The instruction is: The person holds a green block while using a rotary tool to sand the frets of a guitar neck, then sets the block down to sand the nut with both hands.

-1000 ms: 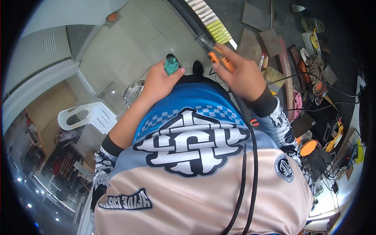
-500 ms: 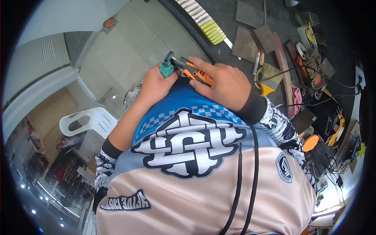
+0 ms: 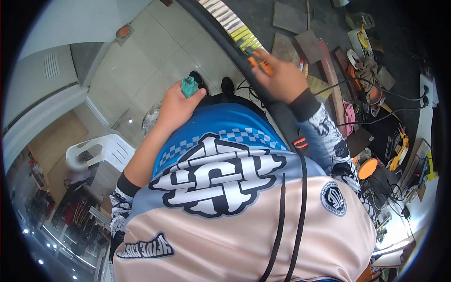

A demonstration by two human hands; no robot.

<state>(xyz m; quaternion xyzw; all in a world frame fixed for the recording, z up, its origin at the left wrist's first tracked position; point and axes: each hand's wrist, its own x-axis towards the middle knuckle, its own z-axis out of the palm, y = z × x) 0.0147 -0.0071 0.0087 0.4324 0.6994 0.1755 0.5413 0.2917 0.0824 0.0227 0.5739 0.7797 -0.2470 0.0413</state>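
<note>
My left hand is closed around a small, rough teal-green piece, held up over the floor in front of my waist. My right hand grips an orange and black rotary tool out over the near edge of the dark bench. The tool's front end is smeared by motion and overlaps the yellow-green end of a row of slim pale bars lying along that edge.
Brown flat boards and a reddish wooden strip lie on the bench. Black cables cross it towards a wall socket. Red-handled pliers sit close to my right forearm. A white plastic chair stands to the left.
My right hand has carried the rotary tool away from the green piece, up and right to the bench edge. The left hand keeps the piece, slightly lower and further left.
</note>
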